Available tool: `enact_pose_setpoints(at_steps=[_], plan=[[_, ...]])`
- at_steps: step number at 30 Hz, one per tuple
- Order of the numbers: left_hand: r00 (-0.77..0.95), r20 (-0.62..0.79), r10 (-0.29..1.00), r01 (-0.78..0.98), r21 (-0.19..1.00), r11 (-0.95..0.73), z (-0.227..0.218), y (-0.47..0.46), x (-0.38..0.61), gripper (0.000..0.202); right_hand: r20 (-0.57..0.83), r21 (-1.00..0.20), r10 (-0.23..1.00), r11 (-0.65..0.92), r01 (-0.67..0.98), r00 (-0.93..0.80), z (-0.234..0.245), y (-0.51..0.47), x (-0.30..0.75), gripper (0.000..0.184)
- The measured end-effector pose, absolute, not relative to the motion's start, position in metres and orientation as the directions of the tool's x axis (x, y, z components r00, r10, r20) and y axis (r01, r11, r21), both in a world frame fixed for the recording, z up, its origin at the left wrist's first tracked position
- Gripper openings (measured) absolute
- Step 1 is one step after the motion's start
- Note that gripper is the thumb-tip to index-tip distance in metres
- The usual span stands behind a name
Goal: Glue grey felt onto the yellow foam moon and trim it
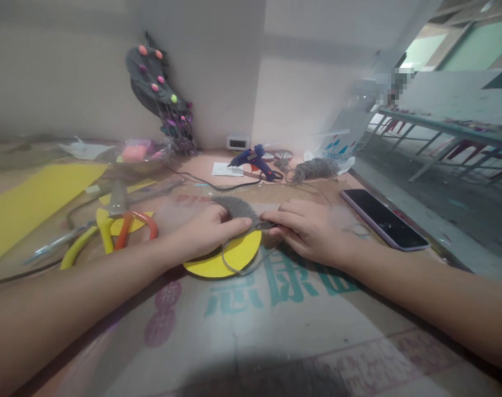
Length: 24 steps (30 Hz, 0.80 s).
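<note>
A yellow card disc [222, 263] lies on the table in front of me, its upper part under a curved piece covered in grey yarn [238, 207]. My left hand [207, 227] grips this piece from the left, thumb along its surface and the other fingers largely hidden. At the piece's right end, my right hand [294, 229] pinches a grey yarn strand [268, 225] between thumb and fingers. A loop of that yarn trails across the disc below both hands.
Pliers with yellow and orange handles [118, 212] lie left, near yellow sheet [36, 207]. Behind are a blue glue gun [255, 160], yarn skein [317, 169] and small digital display [238, 143]. A phone [383, 219] lies right. A grey crescent decoration with pompoms [147, 77] leans against the wall.
</note>
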State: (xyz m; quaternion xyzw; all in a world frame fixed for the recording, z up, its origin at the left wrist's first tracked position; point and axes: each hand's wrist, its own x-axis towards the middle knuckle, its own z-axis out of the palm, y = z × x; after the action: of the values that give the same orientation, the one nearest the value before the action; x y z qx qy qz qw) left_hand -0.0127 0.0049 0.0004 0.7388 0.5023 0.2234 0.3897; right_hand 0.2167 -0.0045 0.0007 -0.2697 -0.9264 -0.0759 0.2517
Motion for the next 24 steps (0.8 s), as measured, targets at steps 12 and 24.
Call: enact_pose_setpoints(at_steps=[12, 24], plan=[[0.402, -0.037, 0.915, 0.559, 0.801, -0.213, -0.0012, 0.0061, -0.0134, 0.044, 0.53, 0.027, 0.453, 0.836, 0.548, -0.717, -0.0002, -0.003, 0.2175, 0.026], [0.405, -0.027, 0.914, 0.519, 0.83, -0.206, -0.0018, 0.0061, -0.013, 0.04, 0.557, -0.099, 0.496, 0.836, 0.54, -0.666, 0.0008, -0.0039, 0.2192, 0.027]])
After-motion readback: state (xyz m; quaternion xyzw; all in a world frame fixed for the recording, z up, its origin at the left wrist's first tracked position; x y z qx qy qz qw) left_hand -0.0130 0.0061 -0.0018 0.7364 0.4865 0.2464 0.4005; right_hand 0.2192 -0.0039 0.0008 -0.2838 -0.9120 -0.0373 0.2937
